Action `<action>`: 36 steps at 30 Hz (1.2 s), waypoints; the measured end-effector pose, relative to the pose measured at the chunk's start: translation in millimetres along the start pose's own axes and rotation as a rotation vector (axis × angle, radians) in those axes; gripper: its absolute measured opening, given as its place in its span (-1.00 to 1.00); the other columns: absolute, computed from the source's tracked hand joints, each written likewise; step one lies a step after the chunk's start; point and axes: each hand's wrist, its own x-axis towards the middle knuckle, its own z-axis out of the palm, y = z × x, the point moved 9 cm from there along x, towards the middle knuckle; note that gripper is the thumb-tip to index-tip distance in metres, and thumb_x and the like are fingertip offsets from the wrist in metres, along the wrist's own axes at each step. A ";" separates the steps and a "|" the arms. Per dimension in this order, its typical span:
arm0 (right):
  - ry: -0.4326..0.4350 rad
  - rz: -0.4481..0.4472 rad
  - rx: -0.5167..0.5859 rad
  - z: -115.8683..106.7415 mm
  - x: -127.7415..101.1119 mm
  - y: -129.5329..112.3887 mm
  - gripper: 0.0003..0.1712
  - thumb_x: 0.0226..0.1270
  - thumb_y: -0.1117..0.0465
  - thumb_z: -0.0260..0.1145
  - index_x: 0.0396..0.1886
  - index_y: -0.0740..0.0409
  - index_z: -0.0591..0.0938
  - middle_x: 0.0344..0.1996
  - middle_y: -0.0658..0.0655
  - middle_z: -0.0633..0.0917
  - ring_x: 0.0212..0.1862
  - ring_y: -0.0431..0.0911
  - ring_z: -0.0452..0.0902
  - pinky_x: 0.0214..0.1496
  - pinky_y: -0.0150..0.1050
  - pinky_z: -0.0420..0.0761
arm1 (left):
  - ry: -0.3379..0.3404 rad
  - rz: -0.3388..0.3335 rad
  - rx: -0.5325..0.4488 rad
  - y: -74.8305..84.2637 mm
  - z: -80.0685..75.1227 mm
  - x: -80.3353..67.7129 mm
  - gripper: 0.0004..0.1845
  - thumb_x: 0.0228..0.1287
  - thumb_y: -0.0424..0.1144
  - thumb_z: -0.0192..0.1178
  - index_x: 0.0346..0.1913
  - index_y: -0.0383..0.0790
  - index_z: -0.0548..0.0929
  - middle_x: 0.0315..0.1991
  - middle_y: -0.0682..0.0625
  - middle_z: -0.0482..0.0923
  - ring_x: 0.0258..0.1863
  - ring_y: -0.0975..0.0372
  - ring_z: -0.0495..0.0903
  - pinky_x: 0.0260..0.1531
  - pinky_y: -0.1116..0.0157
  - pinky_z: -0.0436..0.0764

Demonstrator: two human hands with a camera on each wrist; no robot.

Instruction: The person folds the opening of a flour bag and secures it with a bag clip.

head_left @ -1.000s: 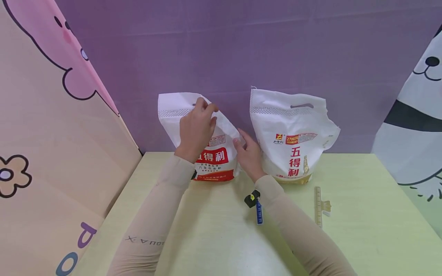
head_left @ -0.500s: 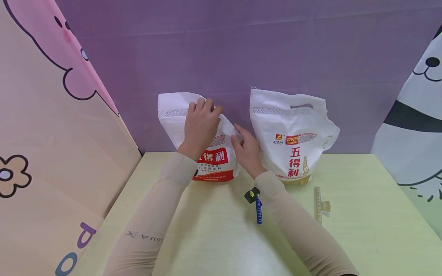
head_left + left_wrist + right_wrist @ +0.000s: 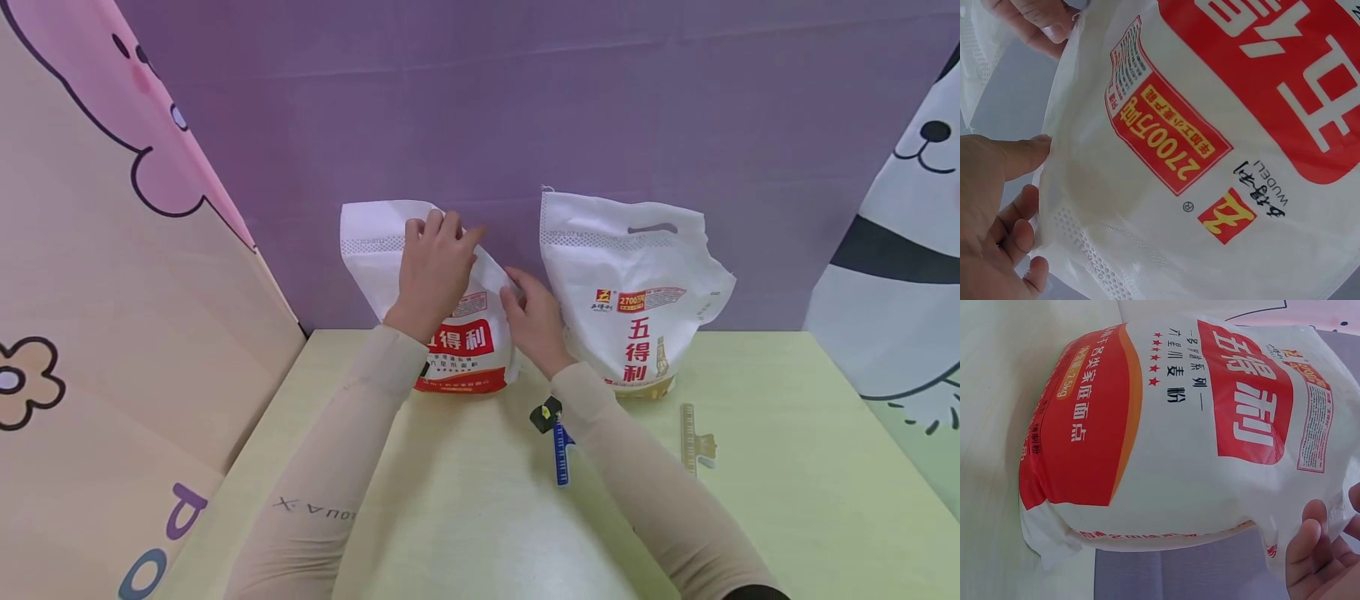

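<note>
Left hand shifted slightly right along flour bag, pinching its sloping edge | right hand pinches same edge, lower | likely: edge better controlled

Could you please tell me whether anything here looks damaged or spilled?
The gold-based bag looks damaged: its upper right corner is ragged and slanted rather than square, as if cut or torn. The red-based bag has a sloping top edge too, partly hidden by the left hand. No spill shows.
</note>
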 end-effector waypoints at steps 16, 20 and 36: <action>-0.009 0.142 0.050 2.0 5.6 18.7 -0.66 0.60 0.04 0.15 0.21 0.07 0.57 -0.18 0.13 0.65 -0.20 0.01 0.58 -0.08 -0.16 0.70 | -0.108 -0.017 0.049 -5.6 9.4 1.4 -0.59 0.37 -0.09 0.31 0.26 0.13 0.66 0.14 -0.15 0.58 0.11 -0.01 0.49 0.22 -0.02 0.49; -0.009 0.163 0.048 3.3 4.2 21.3 -0.65 0.60 0.03 0.15 0.21 0.06 0.56 -0.14 0.12 0.66 -0.16 0.00 0.60 -0.02 -0.13 0.72 | -0.102 -0.024 0.049 -7.7 9.2 0.8 -0.58 0.38 -0.08 0.30 0.28 0.12 0.65 0.14 -0.16 0.58 0.11 -0.01 0.48 0.22 -0.03 0.49; 0.085 0.145 -0.060 0.3 -3.5 30.2 -0.70 0.62 0.05 0.11 0.06 0.14 0.63 -0.09 0.19 0.74 -0.12 0.05 0.63 0.02 -0.05 0.70 | -0.059 -0.043 0.012 -12.7 3.6 -0.3 -0.61 0.36 -0.08 0.32 0.21 0.03 0.64 0.09 -0.15 0.59 0.08 -0.01 0.50 0.22 -0.05 0.49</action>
